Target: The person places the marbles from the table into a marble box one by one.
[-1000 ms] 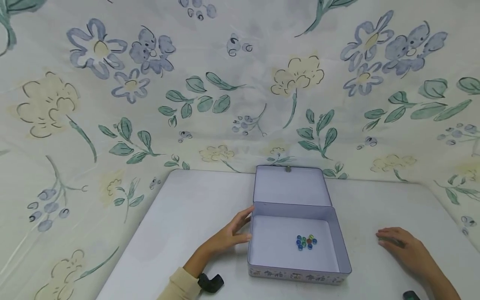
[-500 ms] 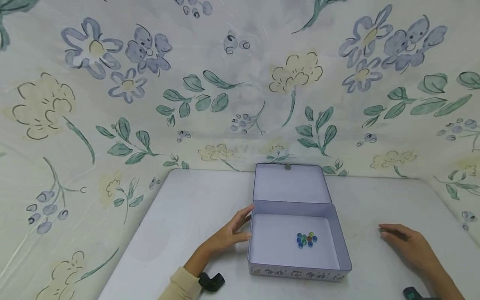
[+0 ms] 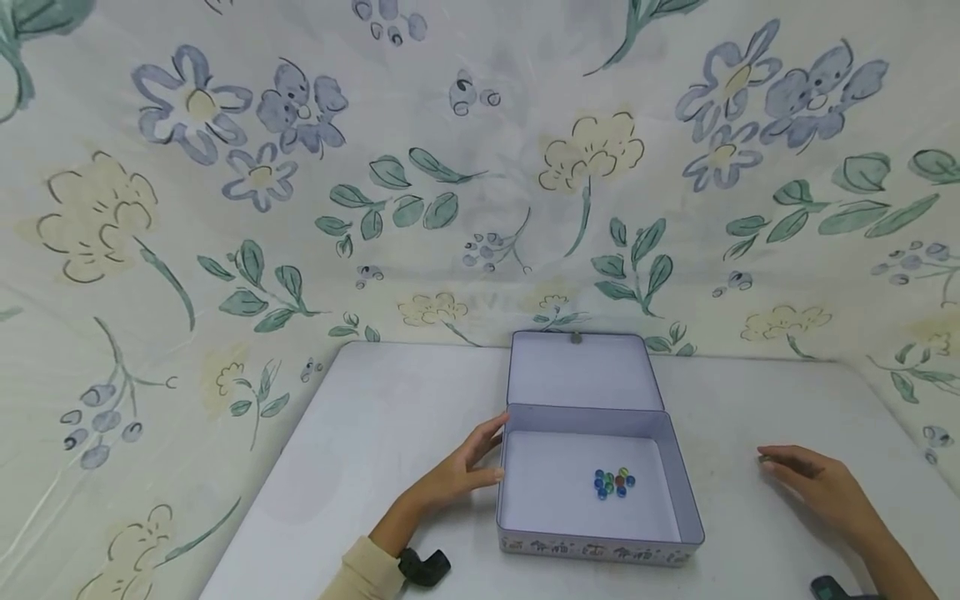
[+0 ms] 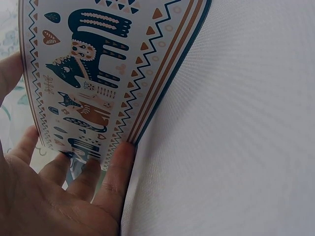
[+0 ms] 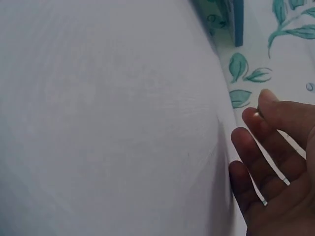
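Note:
A lilac tin box (image 3: 585, 546) stands on the white table with its hinged lid (image 3: 585, 371) swung back. Several glass marbles (image 3: 619, 481), blue, green, yellow and reddish, lie clustered on its floor, right of the middle. My left hand (image 3: 461, 471) touches the box's left side with spread, fairly straight fingers; in the left wrist view they rest along the side wall (image 4: 93, 73), printed with animals. Apart from the box, to its right, my right hand (image 3: 817, 492) pinches a small shiny marble-like piece (image 5: 257, 114) between thumb and index finger, mostly hidden by the fingertips.
The white table (image 3: 405, 392) reaches back to a hanging cloth (image 3: 450, 267) printed with flowers and leaves. A black wrist device (image 3: 425, 568) is worn at the left wrist, and another (image 3: 828, 588) shows by the right one.
The thumb and index finger of my right hand have drawn closer together, and the hand has shifted slightly right. My left hand, the box and the marbles stay put.

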A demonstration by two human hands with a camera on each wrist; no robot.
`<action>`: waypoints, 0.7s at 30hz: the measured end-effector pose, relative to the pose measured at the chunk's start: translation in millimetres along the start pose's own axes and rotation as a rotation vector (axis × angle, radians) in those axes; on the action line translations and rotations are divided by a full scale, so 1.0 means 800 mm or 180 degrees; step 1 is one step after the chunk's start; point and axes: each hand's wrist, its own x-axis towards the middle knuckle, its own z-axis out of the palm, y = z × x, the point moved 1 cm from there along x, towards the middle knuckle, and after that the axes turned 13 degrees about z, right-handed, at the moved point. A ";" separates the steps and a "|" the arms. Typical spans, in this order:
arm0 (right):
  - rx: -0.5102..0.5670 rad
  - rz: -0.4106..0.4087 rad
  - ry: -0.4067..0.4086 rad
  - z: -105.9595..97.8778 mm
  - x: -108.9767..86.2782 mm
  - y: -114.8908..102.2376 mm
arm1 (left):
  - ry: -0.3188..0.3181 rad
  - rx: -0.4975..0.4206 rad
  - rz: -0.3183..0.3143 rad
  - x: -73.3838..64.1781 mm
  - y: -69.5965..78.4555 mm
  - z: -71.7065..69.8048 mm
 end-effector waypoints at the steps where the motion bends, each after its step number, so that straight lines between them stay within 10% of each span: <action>1: 0.0010 -0.0013 -0.0021 0.000 0.000 -0.001 | 0.0001 -0.0001 -0.0006 0.000 0.000 0.000; 21: 0.0177 -0.0702 -0.0115 -0.007 0.002 -0.083 | 0.0016 0.0045 -0.0047 -0.001 0.005 0.001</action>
